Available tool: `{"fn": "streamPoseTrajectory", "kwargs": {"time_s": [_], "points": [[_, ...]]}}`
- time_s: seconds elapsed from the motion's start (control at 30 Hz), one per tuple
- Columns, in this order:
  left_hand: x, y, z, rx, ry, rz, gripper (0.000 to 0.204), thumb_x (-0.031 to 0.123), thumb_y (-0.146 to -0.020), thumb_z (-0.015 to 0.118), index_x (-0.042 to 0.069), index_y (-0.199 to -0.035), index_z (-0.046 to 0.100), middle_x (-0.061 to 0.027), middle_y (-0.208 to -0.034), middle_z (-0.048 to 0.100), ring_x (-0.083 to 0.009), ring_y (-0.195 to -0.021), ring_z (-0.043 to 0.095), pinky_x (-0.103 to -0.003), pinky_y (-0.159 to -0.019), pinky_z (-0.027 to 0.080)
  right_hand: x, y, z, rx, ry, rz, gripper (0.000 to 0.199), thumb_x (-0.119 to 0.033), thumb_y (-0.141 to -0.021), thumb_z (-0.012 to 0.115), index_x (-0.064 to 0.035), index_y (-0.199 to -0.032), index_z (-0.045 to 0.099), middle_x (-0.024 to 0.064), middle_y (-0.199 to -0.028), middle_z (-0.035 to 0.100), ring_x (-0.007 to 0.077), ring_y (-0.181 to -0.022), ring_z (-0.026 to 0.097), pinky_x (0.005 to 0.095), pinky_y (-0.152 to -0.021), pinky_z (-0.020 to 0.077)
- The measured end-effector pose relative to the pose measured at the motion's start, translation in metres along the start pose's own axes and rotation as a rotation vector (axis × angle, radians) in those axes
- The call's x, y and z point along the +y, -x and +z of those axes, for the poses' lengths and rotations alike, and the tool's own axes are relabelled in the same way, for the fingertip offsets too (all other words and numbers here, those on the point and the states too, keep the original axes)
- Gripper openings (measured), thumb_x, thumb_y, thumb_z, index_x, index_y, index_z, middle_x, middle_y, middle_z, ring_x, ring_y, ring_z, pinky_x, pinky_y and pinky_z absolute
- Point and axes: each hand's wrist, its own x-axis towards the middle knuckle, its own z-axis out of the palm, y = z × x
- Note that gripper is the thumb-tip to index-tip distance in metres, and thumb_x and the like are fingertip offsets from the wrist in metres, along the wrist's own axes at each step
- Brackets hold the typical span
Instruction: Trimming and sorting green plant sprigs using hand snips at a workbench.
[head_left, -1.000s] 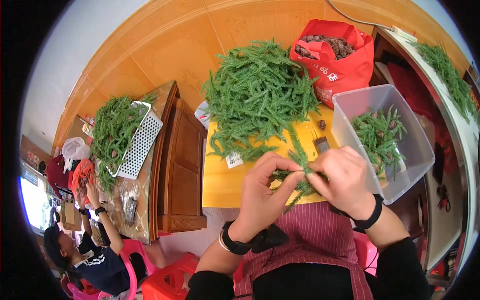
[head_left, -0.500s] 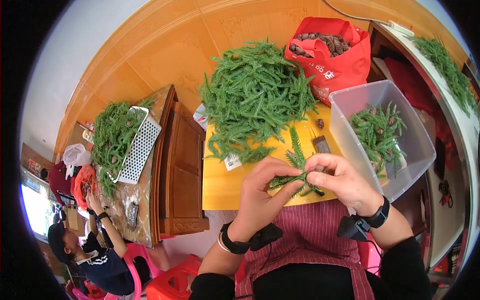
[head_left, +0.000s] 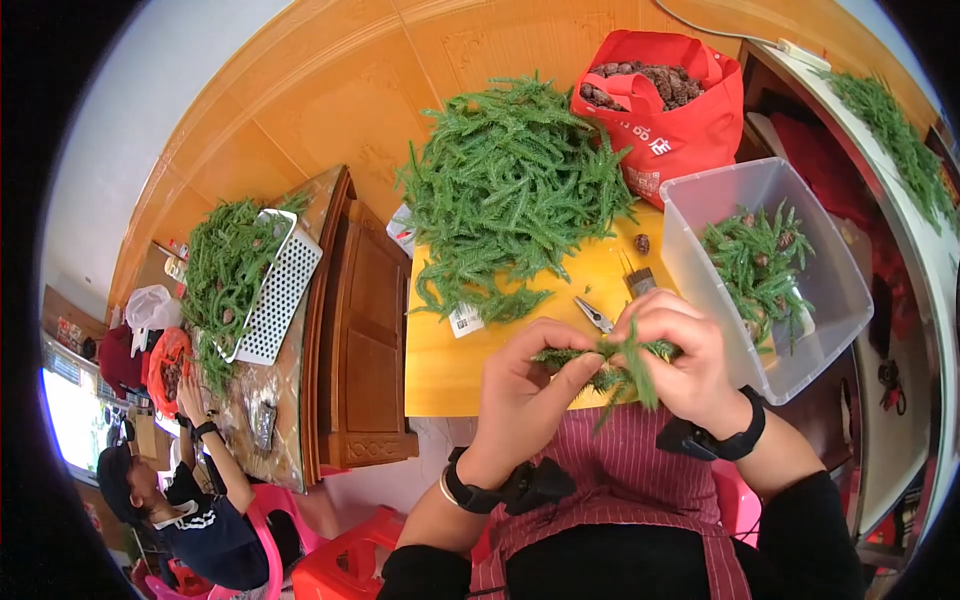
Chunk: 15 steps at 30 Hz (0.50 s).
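Between my two hands, above the near edge of the yellow table [head_left: 440, 375], is an artificial pine sprig [head_left: 630, 372] with several green needled tips. My left hand [head_left: 535, 385] pinches it from the left between thumb and forefinger. My right hand [head_left: 685, 355] is closed on it from the right, its fingertips close to the left ones. Just beyond my hands lie pliers [head_left: 594, 315], their metal jaws showing and their handles hidden. A bundle of thin dark wires [head_left: 639, 280] and a small pine cone [head_left: 642, 243] lie farther back.
A big heap of pine sprigs [head_left: 515, 190] covers the table's back. Behind it stands a red bag [head_left: 680, 150] of pine cones. A clear plastic bin [head_left: 830, 320] with finished-looking sprigs is at right. At left, a person [head_left: 215, 530] works at another table beside a white basket [head_left: 280, 310].
My right hand has turned over the sprig, and a tip that pointed away now hangs toward me. The pliers' jaws have come into sight.
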Motion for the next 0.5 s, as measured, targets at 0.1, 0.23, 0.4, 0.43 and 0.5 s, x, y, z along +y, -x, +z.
{"fn": "streamPoseTrajectory", "kwargs": {"time_s": [0.1, 0.23, 0.4, 0.43, 0.5], "points": [[-0.006, -0.002, -0.001, 0.012, -0.049, 0.097, 0.013, -0.004, -0.076, 0.061, 0.001, -0.088, 0.057, -0.0051, -0.085, 0.055, -0.0089, -0.079, 0.053, -0.019, -0.064, 0.044, -0.015, -0.005, 0.004, 0.076, -0.452, 0.476, 0.017, -0.002, -0.076, 0.062, -0.0003, -0.093, 0.056, 0.0023, -0.089, 0.058, 0.0077, -0.082, 0.053, 0.0231, -0.073, 0.0429], [-0.013, -0.006, -0.005, -0.005, -0.178, 0.287, 0.012, -0.004, -0.076, 0.061, 0.000, -0.087, 0.056, -0.0052, -0.086, 0.054, -0.0094, -0.079, 0.052, -0.020, -0.064, 0.043, -0.013, -0.004, -0.004, -0.056, -0.649, 0.652, 0.020, -0.003, -0.078, 0.062, -0.0014, -0.097, 0.056, -0.0006, -0.088, 0.058, 0.0053, -0.083, 0.052, 0.0209, -0.075, 0.0421], [-0.005, -0.004, 0.002, -0.010, -0.193, 0.174, 0.013, -0.003, -0.077, 0.061, -0.001, -0.089, 0.056, -0.0058, -0.086, 0.054, -0.0092, -0.077, 0.052, -0.020, -0.065, 0.043, -0.017, -0.006, -0.005, -0.027, -0.614, 0.648, 0.016, -0.003, -0.079, 0.062, -0.0025, -0.093, 0.056, -0.0016, -0.087, 0.058, 0.0043, -0.081, 0.051, 0.0202, -0.074, 0.0413], [-0.001, -0.003, 0.004, 0.007, -0.152, 0.076, 0.014, -0.002, -0.077, 0.062, -0.001, -0.089, 0.056, -0.0058, -0.086, 0.055, -0.0089, -0.077, 0.052, -0.020, -0.065, 0.043, -0.018, -0.007, -0.006, -0.027, -0.581, 0.641, 0.014, -0.003, -0.079, 0.062, -0.0030, -0.091, 0.056, -0.0021, -0.087, 0.058, 0.0037, -0.081, 0.050, 0.0199, -0.073, 0.0410], [0.000, -0.002, 0.005, -0.003, -0.123, 0.038, 0.015, -0.002, -0.077, 0.062, -0.001, -0.090, 0.056, -0.0054, -0.085, 0.054, -0.0084, -0.076, 0.052, -0.020, -0.063, 0.042, -0.018, -0.008, -0.007, -0.035, -0.559, 0.617, 0.013, -0.004, -0.078, 0.062, -0.0030, -0.090, 0.056, -0.0021, -0.085, 0.057, 0.0040, -0.080, 0.050, 0.0206, -0.072, 0.0409]]}}
